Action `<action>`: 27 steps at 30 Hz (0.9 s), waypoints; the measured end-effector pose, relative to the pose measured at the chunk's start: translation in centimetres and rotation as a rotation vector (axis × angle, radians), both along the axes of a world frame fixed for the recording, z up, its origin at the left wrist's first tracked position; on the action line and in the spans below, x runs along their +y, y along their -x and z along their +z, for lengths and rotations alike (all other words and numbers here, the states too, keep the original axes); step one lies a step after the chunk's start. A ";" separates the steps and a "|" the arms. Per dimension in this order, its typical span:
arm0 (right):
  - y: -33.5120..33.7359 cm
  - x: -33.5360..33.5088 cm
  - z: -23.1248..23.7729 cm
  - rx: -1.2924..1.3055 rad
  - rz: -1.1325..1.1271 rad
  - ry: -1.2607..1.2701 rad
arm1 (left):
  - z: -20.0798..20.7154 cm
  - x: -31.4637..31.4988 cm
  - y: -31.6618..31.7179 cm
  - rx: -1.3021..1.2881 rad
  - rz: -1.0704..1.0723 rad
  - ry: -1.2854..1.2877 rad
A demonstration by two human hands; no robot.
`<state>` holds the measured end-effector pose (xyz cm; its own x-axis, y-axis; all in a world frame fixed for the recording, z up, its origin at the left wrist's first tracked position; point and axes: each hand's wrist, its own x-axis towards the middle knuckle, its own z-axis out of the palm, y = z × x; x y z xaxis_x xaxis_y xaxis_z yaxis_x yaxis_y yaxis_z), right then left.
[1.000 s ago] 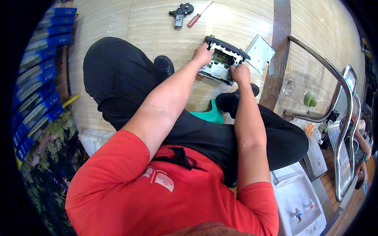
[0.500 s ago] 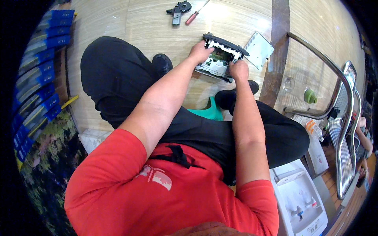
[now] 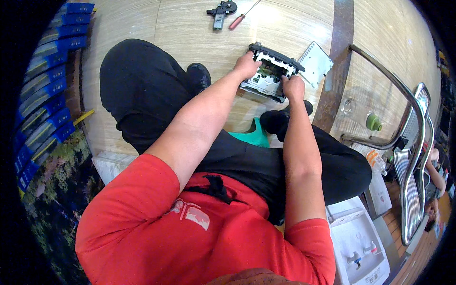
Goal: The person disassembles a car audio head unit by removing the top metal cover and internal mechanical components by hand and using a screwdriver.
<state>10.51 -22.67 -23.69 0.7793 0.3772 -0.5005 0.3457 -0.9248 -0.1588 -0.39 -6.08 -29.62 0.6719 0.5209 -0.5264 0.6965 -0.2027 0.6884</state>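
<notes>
Past the green plastic piece (image 3: 254, 137) between my legs, my left hand (image 3: 247, 65) and right hand (image 3: 294, 88) pinch opposite sides of the open silver metal box with a black front (image 3: 262, 89), probably for balance. A flat pale metal plate (image 3: 316, 64) lies near its right end; farther off, the red-handled screwdriver (image 3: 236, 23) and black-and-grey motor (image 3: 219, 21) sit on the floor, seemingly out of my way.

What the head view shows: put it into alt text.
A person in red grips an open metal electronics unit with the left hand and right hand; a red-handled screwdriver, a metal plate and a black and grey device lie on the floor nearby.
</notes>
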 end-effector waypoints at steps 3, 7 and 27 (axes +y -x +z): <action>0.0 -0.1 0.5 0.017 -0.027 -0.011 | 0.2 0.3 0.2 0.000 0.022 0.119; -0.1 0.6 1.0 0.023 -0.030 0.047 | 0.0 0.4 0.1 -0.030 0.076 0.100; -0.6 0.6 0.4 0.086 -0.049 0.080 | -0.4 0.7 0.0 -0.023 -0.020 0.072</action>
<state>11.07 -22.08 -23.26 0.7487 0.2957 -0.5933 0.2879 -0.9512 -0.1108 -0.35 -5.41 -29.98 0.6940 0.4683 -0.5468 0.6768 -0.1656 0.7173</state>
